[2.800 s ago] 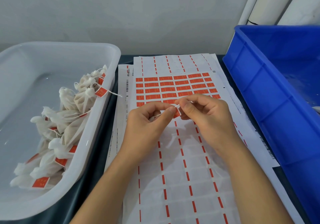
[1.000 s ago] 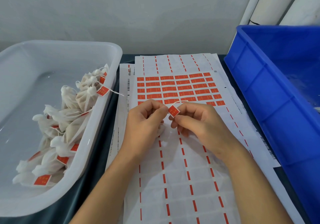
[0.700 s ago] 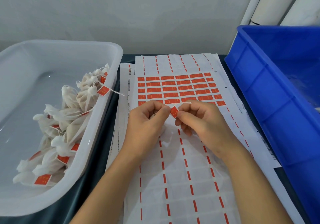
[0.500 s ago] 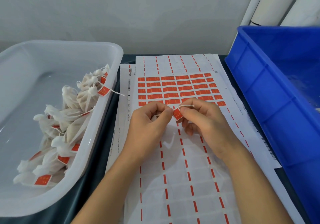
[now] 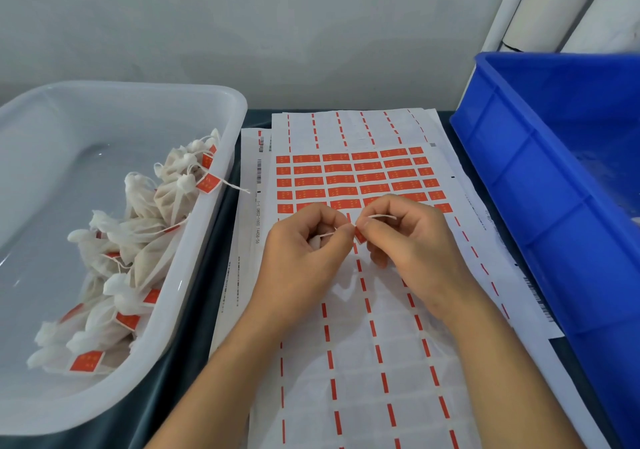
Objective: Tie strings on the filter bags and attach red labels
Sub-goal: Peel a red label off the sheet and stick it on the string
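We've got both hands meeting over the label sheet (image 5: pixel 363 310), pretty much dead centre of the dark surface (image 5: pixel 194 327). Our left hand (image 5: pixel 304 258) has its grip curled round a small white filter bag (image 5: pixel 317 240), mostly hidden inside the fingers, with a bit of white string (image 5: pixel 327 236) poking out toward 3 o'clock. Our right hand (image 5: pixel 408 244) has its grip pinched tight on a little red label (image 5: pixel 360 235), which sits right between the two thumbs, and a short loose end of string arcs over its fingertips. The unused red labels (image 5: pixel 353 178) fill the rows just past our knuckles at 12 o'clock. Over at 9 o'clock the white tub (image 5: pixel 214 240) holds a pile of finished bags (image 5: pixel 145 240), tied and tagged red. A blue crate (image 5: pixel 540 185) sits at 3 o'clock, touching the sheet's edge.
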{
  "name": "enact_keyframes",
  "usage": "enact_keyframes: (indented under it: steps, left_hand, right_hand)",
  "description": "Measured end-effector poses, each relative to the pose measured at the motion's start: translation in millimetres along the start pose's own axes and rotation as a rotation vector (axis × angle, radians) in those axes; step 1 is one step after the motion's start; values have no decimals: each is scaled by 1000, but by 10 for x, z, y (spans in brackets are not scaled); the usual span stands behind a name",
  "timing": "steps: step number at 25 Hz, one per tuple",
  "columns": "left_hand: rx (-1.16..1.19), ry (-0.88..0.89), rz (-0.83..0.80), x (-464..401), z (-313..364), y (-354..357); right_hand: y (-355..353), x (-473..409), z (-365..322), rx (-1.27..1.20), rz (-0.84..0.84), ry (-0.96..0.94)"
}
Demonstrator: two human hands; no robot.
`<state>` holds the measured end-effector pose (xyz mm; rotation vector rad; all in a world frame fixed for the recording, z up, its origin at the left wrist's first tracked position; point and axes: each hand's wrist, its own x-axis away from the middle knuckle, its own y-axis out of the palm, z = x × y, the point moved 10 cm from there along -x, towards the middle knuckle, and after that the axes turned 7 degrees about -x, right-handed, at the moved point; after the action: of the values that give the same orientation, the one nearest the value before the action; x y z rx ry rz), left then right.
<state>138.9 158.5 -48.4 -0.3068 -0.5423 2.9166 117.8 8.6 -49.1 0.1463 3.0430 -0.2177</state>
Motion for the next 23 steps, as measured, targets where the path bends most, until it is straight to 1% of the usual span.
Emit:
enact_keyframes:
  steps: [7, 12, 16, 23]
  left_hand:
    - [19, 14, 3, 8, 13, 11]
    - [83, -30, -9, 2, -25, 15]
    - [55, -13, 5, -3, -3, -7]
    - [43, -11, -12, 11, 1, 23]
  right_hand:
    - [31, 1, -23, 16, -37, -11]
    - [38, 4, -26, 24, -28, -15]
    - [65, 5, -14, -28, -55, -2]
    - [114, 12, -47, 40, -88, -32]
